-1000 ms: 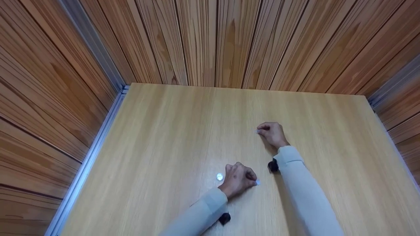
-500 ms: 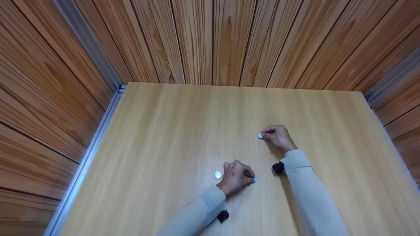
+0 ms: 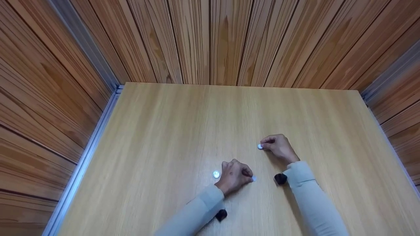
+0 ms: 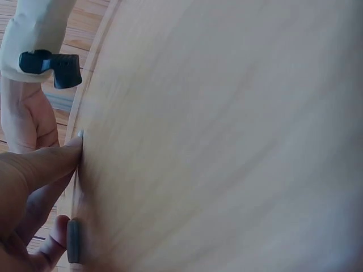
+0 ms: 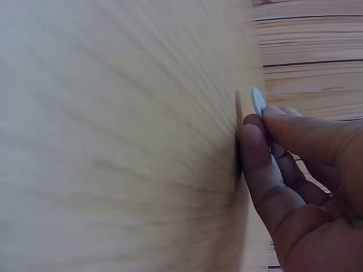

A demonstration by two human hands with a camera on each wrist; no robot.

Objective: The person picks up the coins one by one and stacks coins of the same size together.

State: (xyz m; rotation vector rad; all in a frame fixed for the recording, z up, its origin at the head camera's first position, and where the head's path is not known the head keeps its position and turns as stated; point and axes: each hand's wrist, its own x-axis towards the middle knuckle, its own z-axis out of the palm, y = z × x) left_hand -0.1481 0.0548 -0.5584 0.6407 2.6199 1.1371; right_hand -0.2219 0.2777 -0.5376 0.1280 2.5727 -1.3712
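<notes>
My left hand (image 3: 233,176) is low over the table, thumb and finger pinching a small white disc (image 3: 254,178). In the left wrist view only a sliver of that disc (image 4: 80,134) shows past the fingertips, right at the tabletop. Another shiny round disc (image 3: 216,174) lies flat on the table just left of this hand. Farther out and to the right, my right hand (image 3: 279,148) pinches a second white disc (image 3: 260,146). The right wrist view shows this disc (image 5: 258,102) nearly edge-on, thin and smooth, tilted up beside the thumb, with the fingers close over the wood.
The light wood tabletop (image 3: 170,131) spreads around both hands. Wood-plank walls (image 3: 197,42) enclose its back and sides, with a metal rail (image 3: 88,154) along the left edge. A black wrist camera (image 3: 280,179) hangs under the right sleeve, another (image 3: 221,215) under the left.
My right hand has drawn back toward me with its disc, which shows more of its face. The left hand holds its disc in about the same place.
</notes>
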